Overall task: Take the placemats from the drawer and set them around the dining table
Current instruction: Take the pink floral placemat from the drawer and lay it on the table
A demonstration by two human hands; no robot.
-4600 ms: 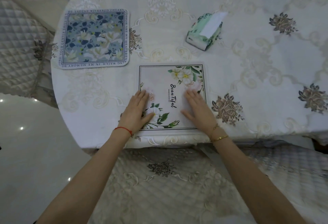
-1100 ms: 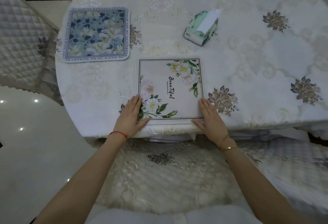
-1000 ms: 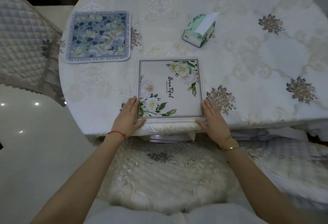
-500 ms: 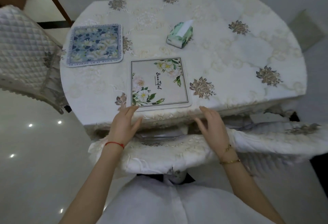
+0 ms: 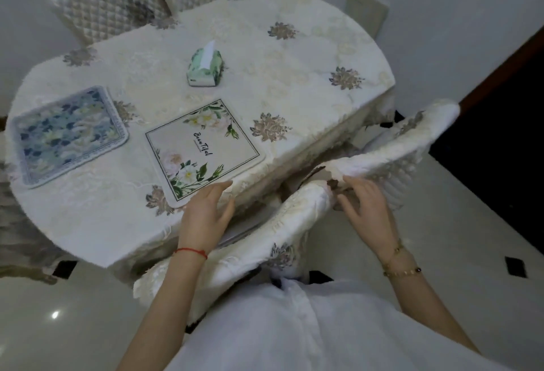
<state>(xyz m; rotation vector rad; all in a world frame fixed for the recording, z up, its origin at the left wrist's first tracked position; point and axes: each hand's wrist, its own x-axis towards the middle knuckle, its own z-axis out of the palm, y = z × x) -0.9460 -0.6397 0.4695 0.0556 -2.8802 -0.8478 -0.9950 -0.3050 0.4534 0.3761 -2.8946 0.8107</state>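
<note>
A white placemat [image 5: 203, 150] with flowers and black script lies flat near the front edge of the round dining table [image 5: 309, 55]. A blue floral placemat [image 5: 67, 135] lies to its left by the table's left rim. My left hand [image 5: 206, 211] hovers with straight fingers just off the white mat's near corner, holding nothing. My right hand [image 5: 368, 206] is off the table to the right, fingers relaxed, over the top of a white covered chair [image 5: 294, 223]. No drawer is in view.
A green tissue box [image 5: 204, 69] stands mid-table behind the white mat. Quilted chairs [image 5: 109, 5] stand at the far side; another covered chair [image 5: 412, 141] is at the right. Glossy floor lies on both sides, with a dark opening at far right.
Both hands have lifted off the white placemat and pulled back from the table. My view has backed away and turned, so more of the table and chairs shows.
</note>
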